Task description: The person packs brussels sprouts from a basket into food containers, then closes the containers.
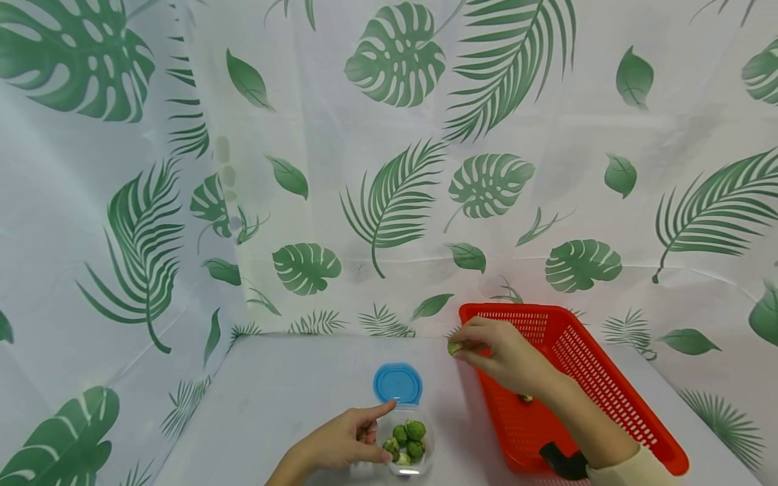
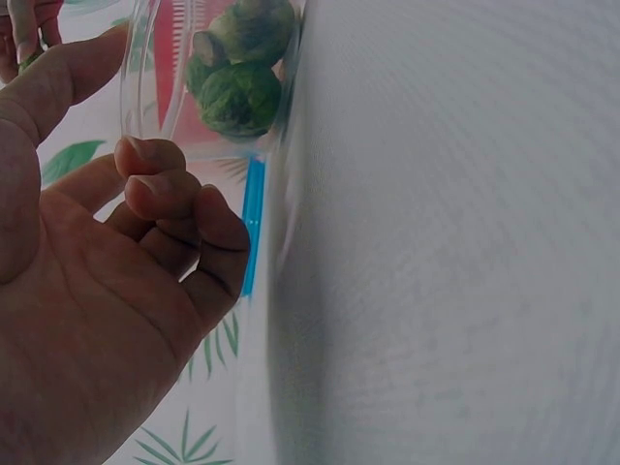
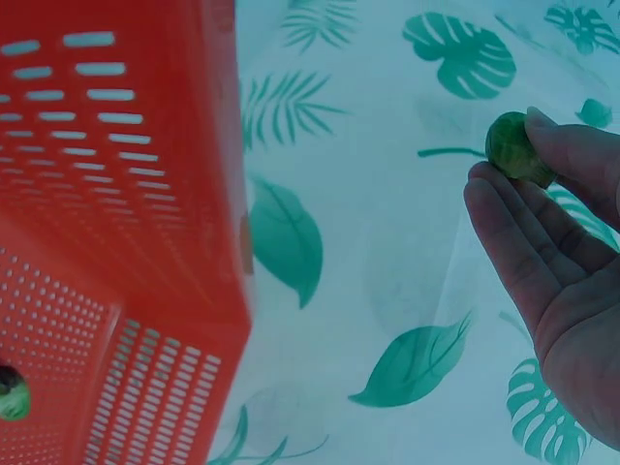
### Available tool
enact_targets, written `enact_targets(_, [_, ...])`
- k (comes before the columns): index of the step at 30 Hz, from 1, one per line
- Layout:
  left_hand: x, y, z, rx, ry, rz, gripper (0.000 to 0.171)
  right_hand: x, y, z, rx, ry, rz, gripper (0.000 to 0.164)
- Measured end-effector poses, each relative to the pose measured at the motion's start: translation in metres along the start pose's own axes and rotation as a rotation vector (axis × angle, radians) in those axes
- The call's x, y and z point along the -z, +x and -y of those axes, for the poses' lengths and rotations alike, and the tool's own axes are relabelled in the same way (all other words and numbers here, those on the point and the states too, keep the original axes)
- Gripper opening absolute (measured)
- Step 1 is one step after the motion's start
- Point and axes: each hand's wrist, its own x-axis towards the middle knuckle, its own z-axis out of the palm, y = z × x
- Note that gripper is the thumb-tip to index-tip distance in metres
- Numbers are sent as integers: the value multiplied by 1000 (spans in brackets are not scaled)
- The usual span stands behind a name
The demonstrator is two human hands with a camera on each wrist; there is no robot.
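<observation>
My right hand [image 1: 500, 347] pinches a Brussels sprout [image 3: 518, 149] between thumb and fingertips, raised beside the far left part of a red plastic basket [image 1: 509, 442]. On the table at the front, a clear plastic container [image 1: 428, 451] holds several Brussels sprouts [image 1: 415, 430]. Its blue lid [image 1: 398, 383] lies flipped back behind it. My left hand [image 1: 346, 435] holds the container's left side, the index finger reaching to the lid edge and the thumb at the near rim. In the left wrist view, the other fingers [image 2: 160, 194] curl beside the container wall.
Inside the basket, partly behind my right forearm, lies another sprout [image 3: 14, 395]. A black object [image 1: 562, 462] shows at my right wrist. Leaf-patterned sheeting [image 1: 328, 223] rises behind the white table [image 1: 273, 378] and on both sides.
</observation>
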Motion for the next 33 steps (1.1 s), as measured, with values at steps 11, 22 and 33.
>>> enact_targets(11, [1, 0, -1, -6, 3, 6, 81, -4, -2, 17, 18, 36, 14, 28])
enact_targets(22, [1, 0, 1, -15, -2, 20, 80, -11, -3, 28, 94, 80, 10, 31])
enact_targets(33, [1, 0, 0, -12, -22, 24, 80, -25, -7, 34, 119, 118, -15, 29])
